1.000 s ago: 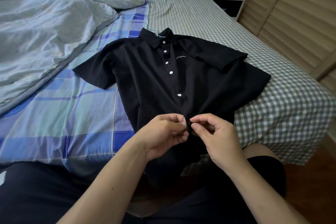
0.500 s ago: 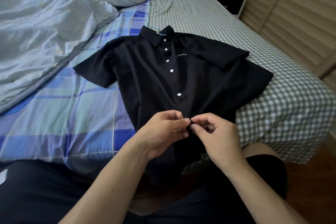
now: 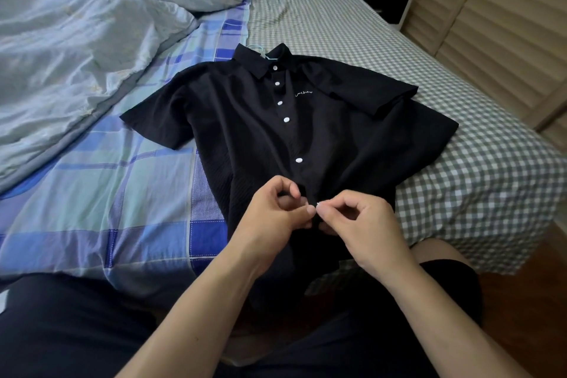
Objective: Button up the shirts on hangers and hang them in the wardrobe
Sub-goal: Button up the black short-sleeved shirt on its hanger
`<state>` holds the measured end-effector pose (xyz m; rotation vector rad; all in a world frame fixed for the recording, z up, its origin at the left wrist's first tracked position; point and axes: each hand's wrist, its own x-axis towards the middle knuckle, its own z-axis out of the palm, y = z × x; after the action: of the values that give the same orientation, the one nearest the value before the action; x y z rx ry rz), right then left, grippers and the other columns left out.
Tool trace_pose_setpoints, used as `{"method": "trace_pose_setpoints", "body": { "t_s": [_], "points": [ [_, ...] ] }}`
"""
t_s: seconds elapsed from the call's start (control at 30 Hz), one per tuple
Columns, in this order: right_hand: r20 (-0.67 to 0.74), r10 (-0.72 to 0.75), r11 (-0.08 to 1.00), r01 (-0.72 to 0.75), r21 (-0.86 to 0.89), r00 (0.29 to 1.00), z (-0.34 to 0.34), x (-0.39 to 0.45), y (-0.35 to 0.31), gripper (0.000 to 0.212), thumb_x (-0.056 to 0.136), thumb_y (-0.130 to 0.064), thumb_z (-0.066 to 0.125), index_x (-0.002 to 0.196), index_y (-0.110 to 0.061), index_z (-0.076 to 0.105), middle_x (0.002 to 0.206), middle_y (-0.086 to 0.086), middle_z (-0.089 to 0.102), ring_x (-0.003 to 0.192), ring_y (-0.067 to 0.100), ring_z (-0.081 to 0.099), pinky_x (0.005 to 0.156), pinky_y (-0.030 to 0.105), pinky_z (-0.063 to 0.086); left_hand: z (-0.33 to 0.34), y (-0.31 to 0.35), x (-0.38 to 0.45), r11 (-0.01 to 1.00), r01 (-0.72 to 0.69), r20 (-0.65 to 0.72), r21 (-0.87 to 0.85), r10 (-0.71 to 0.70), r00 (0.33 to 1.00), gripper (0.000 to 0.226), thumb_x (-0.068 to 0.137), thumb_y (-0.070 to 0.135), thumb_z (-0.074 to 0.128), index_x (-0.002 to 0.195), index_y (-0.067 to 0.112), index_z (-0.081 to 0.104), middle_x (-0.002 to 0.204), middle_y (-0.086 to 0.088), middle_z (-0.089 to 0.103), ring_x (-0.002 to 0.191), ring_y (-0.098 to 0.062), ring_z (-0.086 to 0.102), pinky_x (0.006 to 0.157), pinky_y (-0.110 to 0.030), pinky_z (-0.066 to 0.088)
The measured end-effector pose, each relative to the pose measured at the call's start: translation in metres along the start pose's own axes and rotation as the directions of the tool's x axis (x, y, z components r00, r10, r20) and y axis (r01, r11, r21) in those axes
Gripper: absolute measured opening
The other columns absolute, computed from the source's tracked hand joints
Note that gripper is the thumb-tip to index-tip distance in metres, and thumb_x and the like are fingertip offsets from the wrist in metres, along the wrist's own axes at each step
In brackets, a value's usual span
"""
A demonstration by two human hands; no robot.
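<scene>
A black short-sleeved shirt (image 3: 245, 120) lies flat on the bed, front up, with its hem hanging over the near edge. Several white buttons run down its front and look fastened. A pale blue hanger hook (image 3: 256, 47) peeks out behind the collar. At the lower placket, my left hand (image 3: 273, 218) pinches the black cloth. My right hand (image 3: 359, 221) pinches the lowest white button (image 3: 318, 203) between thumb and forefinger. The fingertips of both hands meet there.
The bed has a blue plaid sheet (image 3: 101, 193) on the left and a green checked sheet (image 3: 491, 181) on the right. A crumpled pale duvet (image 3: 70, 49) fills the far left. Pillows, a nightstand (image 3: 386, 3) and louvred wardrobe doors (image 3: 503, 24) stand beyond.
The view has tilted slightly. My fingers have shifted at the placket, and the lowest white button now shows between the fingertips.
</scene>
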<state>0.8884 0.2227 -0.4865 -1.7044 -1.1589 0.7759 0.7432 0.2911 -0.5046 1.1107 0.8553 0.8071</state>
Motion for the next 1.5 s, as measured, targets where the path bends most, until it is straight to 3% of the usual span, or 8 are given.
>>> {"method": "trace_pose_setpoints", "body": {
  "t_s": [0.2, 0.27, 0.4, 0.6, 0.8, 1.07, 1.37, 1.5],
  "points": [
    [0.169, -0.255, 0.709, 0.303, -0.637, 0.952, -0.012, 0.011, -0.011, 0.02, 0.092, -0.03, 0.067, 0.074, -0.025, 0.06, 0.071, -0.011, 0.059, 0.069, 0.008, 0.057, 0.062, 0.029, 0.048, 0.0, 0.009, -0.001, 0.921, -0.098, -0.011, 0.376, 0.11, 0.994, 0.032, 0.082, -0.007, 0.075, 0.08, 0.014, 0.051, 0.071, -0.002, 0.067, 0.063, -0.015, 0.062, 0.068, -0.031, 0.054],
    [0.163, -0.096, 0.784, 0.175, -0.596, 0.982, -0.014, 0.018, -0.015, 0.02, 0.092, -0.029, 0.067, 0.074, -0.022, 0.063, 0.065, -0.01, 0.06, 0.064, 0.01, 0.058, 0.06, 0.031, 0.049, 0.003, 0.009, 0.001, 0.872, -0.092, -0.024, 0.48, 0.118, 0.993, 0.03, 0.081, 0.0, 0.077, 0.078, 0.017, 0.052, 0.067, 0.003, 0.065, 0.06, -0.011, 0.057, 0.064, -0.031, 0.051],
    [0.314, 0.297, 0.953, -0.299, -0.044, 0.902, -0.019, 0.032, -0.015, 0.023, 0.094, -0.017, 0.068, 0.073, -0.01, 0.068, 0.059, -0.001, 0.055, 0.05, 0.008, 0.048, 0.049, 0.025, 0.043, 0.006, 0.013, 0.005, 0.777, -0.089, -0.03, 0.623, 0.137, 0.99, 0.023, 0.082, 0.012, 0.078, 0.077, 0.019, 0.057, 0.066, -0.003, 0.062, 0.058, -0.009, 0.052, 0.058, -0.026, 0.045],
    [0.205, 0.13, 0.856, -0.005, -0.518, 0.97, -0.049, 0.073, -0.035, 0.036, 0.098, -0.034, 0.063, 0.069, -0.018, 0.075, 0.052, -0.007, 0.062, 0.038, -0.002, 0.048, 0.042, 0.011, 0.032, -0.023, 0.043, 0.024, 0.837, 0.026, 0.05, 0.547, -0.063, 0.997, 0.007, 0.095, 0.004, 0.067, 0.092, 0.007, 0.062, 0.074, -0.01, 0.075, 0.059, -0.021, 0.069, 0.059, -0.034, 0.059],
    [0.016, -0.093, 0.827, 0.086, -0.556, 0.996, -0.068, 0.223, -0.078, 0.022, 0.098, -0.017, 0.057, 0.085, -0.021, 0.075, 0.079, -0.009, 0.069, 0.075, 0.016, 0.065, 0.072, 0.034, 0.055, -0.078, 0.112, 0.119, 0.542, -0.064, -0.145, 0.838, 0.334, 0.931, 0.011, 0.093, 0.021, 0.062, 0.085, 0.023, 0.069, 0.075, 0.008, 0.07, 0.074, -0.012, 0.066, 0.065, -0.024, 0.048],
    [0.052, 0.08, 0.591, -0.006, -0.807, 0.995, -0.024, 0.457, -0.017, 0.043, 0.106, -0.027, 0.04, 0.149, -0.02, 0.046, 0.149, 0.012, 0.05, 0.128, 0.033, 0.051, 0.103, 0.039, 0.046, -0.159, 0.125, 0.263, 0.059, 0.081, -0.09, 0.995, 0.169, 0.981, 0.021, 0.093, 0.026, 0.055, 0.11, 0.028, 0.065, 0.11, -0.001, 0.057, 0.111, -0.027, 0.054, 0.098, -0.041, 0.047],
    [0.191, 0.166, 0.452, 0.098, -0.887, 0.967, -0.004, 0.509, -0.018, 0.052, 0.107, -0.036, 0.043, 0.154, -0.016, 0.033, 0.156, 0.009, 0.034, 0.139, 0.03, 0.036, 0.112, 0.042, 0.038, -0.182, 0.155, 0.275, 0.055, 0.128, -0.118, 0.99, -0.144, 0.982, 0.012, 0.095, 0.032, 0.054, 0.098, 0.044, 0.053, 0.107, 0.011, 0.047, 0.115, -0.018, 0.051, 0.098, -0.028, 0.042],
    [0.254, 0.224, 0.425, 0.14, -0.895, 0.941, 0.0, 0.53, -0.012, 0.051, 0.108, -0.03, 0.037, 0.157, -0.019, 0.027, 0.156, 0.007, 0.037, 0.136, 0.028, 0.042, 0.109, 0.039, 0.04, -0.178, 0.177, 0.286, 0.039, 0.115, -0.111, 0.993, -0.103, 0.988, 0.013, 0.093, 0.029, 0.052, 0.098, 0.04, 0.058, 0.108, 0.007, 0.051, 0.113, -0.021, 0.052, 0.1, -0.033, 0.044]
  ]
}}
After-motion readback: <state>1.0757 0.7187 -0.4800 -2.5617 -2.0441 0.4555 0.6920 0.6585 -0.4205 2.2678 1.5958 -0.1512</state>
